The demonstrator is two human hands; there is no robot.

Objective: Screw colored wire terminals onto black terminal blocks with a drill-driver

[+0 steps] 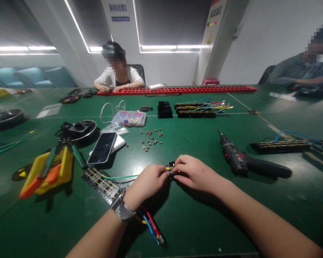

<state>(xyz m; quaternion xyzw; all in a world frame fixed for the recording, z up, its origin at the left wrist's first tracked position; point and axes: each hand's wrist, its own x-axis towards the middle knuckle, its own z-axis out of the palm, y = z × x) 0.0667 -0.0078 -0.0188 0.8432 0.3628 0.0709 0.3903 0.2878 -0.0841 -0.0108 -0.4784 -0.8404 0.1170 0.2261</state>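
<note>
Both hands meet over a small dark part (172, 165) with brass-coloured and coloured wire pieces, at the middle of the green table. My left hand (149, 182) pinches it from the left, and my right hand (192, 172) holds its right side with bent fingers. The fingers partly cover it. A black terminal strip with brass bars (102, 184) lies beside my left wrist. A green wire (121, 177) runs from the strip toward my left hand. Red and blue wires (152, 224) come out below that wrist. Several small brass screws (150, 138) are scattered beyond my hands.
A power drill (239, 159) lies right. At left are a phone (102, 147), a yellow bin (66, 168) with tools, and a parts box (130, 118). Wired strips (196, 114) and a red rail (183, 90) lie farther back. Two people sit across the table.
</note>
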